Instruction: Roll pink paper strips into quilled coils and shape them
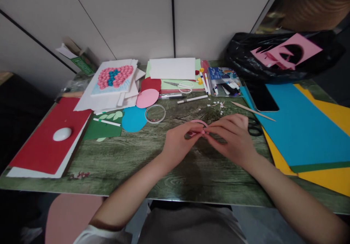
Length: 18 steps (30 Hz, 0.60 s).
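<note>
Above the middle of the wooden table, my left hand and my right hand meet at the fingertips. Both pinch a curled pink paper strip; a loop of it arches up behind the fingers. The small pink bit between the fingertips is mostly hidden. Just right of my right hand lie dark scissor handles, partly covered. A wooden stick with a pointed end rests beyond that hand. Behind my left hand sit a round tape ring and a blue paper circle.
Red paper bears a white rounded object. A picture with pink and blue rosettes tops stacked sheets. White scissors and markers lie behind. Rightward are blue paper, a phone and a black bag.
</note>
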Motion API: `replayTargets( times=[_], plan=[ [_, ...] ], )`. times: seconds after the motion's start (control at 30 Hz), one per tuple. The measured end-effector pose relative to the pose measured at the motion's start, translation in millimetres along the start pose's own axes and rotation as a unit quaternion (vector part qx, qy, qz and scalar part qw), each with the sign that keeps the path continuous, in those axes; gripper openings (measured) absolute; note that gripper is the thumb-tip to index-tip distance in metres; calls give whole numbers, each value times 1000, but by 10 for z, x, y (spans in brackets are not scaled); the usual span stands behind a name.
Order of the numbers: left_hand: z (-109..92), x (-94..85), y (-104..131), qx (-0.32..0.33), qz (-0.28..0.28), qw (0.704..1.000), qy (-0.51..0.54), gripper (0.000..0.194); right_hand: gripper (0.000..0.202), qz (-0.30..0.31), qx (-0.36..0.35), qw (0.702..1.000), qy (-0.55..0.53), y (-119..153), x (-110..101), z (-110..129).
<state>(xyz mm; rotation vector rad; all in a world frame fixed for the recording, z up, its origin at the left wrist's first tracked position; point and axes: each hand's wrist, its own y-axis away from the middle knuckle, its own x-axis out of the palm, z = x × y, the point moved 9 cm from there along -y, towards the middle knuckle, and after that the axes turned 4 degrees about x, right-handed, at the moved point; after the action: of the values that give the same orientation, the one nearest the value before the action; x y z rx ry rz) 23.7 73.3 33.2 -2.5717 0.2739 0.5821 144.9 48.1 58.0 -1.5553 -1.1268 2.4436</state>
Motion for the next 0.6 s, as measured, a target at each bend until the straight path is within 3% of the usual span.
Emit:
replayTargets(
  times=[0.27, 0.6],
  plan=[
    [88, -20, 1, -72, -24, 981, 179, 17, 9, -8, 86, 986, -140, -10, -27, -108],
    [228, 57, 43, -135, -25, 967, 214, 23, 6, 30, 131, 966, -220, -8, 120, -189]
  ],
)
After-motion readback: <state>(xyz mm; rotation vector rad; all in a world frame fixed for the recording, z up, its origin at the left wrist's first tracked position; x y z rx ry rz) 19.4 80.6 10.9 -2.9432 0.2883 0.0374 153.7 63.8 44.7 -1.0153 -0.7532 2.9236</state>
